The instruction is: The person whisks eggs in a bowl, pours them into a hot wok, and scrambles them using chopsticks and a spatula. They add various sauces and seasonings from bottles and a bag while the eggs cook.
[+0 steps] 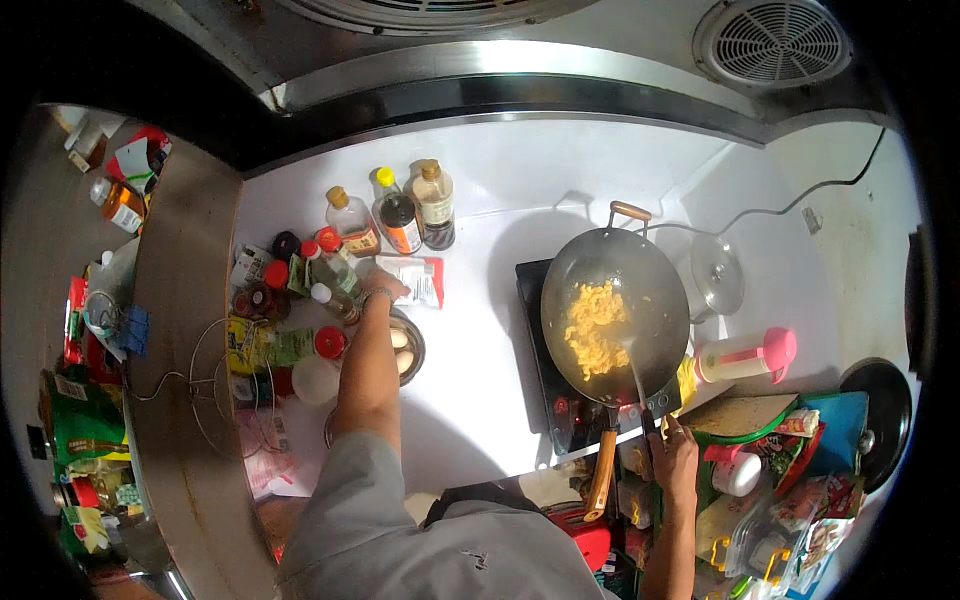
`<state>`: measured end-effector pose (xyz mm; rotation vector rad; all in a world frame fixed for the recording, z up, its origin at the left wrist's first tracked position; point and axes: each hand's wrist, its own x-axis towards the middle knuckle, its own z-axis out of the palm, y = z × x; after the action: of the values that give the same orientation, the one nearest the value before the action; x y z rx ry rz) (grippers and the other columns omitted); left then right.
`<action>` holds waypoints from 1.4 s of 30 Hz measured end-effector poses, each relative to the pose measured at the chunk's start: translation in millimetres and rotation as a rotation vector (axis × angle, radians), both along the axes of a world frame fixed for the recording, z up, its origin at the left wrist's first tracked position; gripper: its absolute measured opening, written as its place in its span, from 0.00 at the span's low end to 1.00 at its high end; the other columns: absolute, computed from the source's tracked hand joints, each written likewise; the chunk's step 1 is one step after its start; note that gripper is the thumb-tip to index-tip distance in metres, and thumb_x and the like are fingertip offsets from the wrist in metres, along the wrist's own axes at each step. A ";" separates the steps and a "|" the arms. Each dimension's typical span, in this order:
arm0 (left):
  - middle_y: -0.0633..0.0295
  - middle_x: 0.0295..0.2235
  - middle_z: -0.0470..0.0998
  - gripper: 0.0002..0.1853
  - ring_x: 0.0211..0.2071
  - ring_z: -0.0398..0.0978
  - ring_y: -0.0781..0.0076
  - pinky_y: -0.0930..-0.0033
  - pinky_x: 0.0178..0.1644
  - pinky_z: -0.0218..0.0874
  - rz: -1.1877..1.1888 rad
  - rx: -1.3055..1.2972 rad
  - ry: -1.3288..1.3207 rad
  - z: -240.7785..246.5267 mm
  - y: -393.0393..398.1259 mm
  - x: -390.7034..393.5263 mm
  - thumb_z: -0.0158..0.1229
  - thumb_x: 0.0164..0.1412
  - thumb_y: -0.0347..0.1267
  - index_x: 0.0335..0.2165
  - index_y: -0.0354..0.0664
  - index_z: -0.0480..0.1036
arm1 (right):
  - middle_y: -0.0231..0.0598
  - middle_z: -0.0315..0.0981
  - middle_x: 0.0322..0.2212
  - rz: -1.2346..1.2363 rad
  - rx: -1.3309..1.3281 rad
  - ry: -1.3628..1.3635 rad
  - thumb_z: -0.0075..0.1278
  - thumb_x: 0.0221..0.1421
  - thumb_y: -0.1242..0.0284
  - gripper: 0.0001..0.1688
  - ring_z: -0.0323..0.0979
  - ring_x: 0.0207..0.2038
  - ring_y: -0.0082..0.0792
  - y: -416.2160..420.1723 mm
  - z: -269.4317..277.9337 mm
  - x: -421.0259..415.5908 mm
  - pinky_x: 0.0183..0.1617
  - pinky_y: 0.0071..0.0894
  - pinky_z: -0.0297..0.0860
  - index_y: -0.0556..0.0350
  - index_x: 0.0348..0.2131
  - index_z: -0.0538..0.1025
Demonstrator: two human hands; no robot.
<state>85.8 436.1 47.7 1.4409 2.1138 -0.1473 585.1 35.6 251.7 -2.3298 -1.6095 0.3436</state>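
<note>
A dark wok (pixel 660 300) holds scrambled eggs (pixel 596 330) and sits on a black induction cooker (pixel 534 337). My right hand (pixel 675 454) grips the dark handle of a metal spatula (pixel 637 371), whose blade rests by the eggs. On the left, my left hand (pixel 384 283) reaches among seasoning bottles, at the near edge of a white and red packet (pixel 429 279). A clear glass bottle (pixel 346 276) stands right beside its fingers, which are partly hidden. Beneath my left forearm is a bowl (pixel 418 358) with eggs (pixel 401 351) in it.
Tall sauce bottles (pixel 397 217) line the back left. The wok's wooden handle (pixel 601 480) juts past the counter's front edge. A lidded pot (pixel 712 277) and a pink-topped jug (pixel 742 356) stand to the right. A wire rack (pixel 193 386) hangs at the left.
</note>
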 end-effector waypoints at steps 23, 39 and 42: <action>0.60 0.39 0.77 0.13 0.40 0.71 0.57 0.54 0.48 0.59 -0.189 1.385 0.043 158.4 -255.7 -1.5 0.57 0.53 0.23 0.39 0.43 0.78 | 0.59 0.77 0.32 0.047 0.052 0.182 0.54 0.55 0.74 0.16 0.77 0.32 0.53 18.7 -6.1 2.3 0.37 0.43 0.71 0.69 0.41 0.78; 0.35 0.52 0.69 0.28 0.51 0.71 0.42 0.49 0.52 0.65 0.394 1.029 0.294 43.3 -103.1 -159.3 0.49 0.61 0.33 0.57 0.30 0.60 | 0.59 0.76 0.42 0.012 -0.122 0.215 0.56 0.55 0.68 0.23 0.76 0.46 0.51 13.0 18.2 -13.4 0.48 0.41 0.71 0.64 0.48 0.76; 0.34 0.51 0.70 0.32 0.49 0.72 0.40 0.46 0.50 0.65 0.386 0.980 0.227 5.1 -76.7 -186.4 0.50 0.60 0.35 0.60 0.30 0.57 | 0.65 0.69 0.49 0.135 -0.152 0.057 0.55 0.55 0.68 0.33 0.71 0.49 0.61 10.1 7.6 -18.2 0.50 0.48 0.70 0.59 0.58 0.66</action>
<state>-100.6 359.4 52.8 1.4740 2.7671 1.0476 566.9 45.7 259.3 -2.3004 -1.7745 0.5751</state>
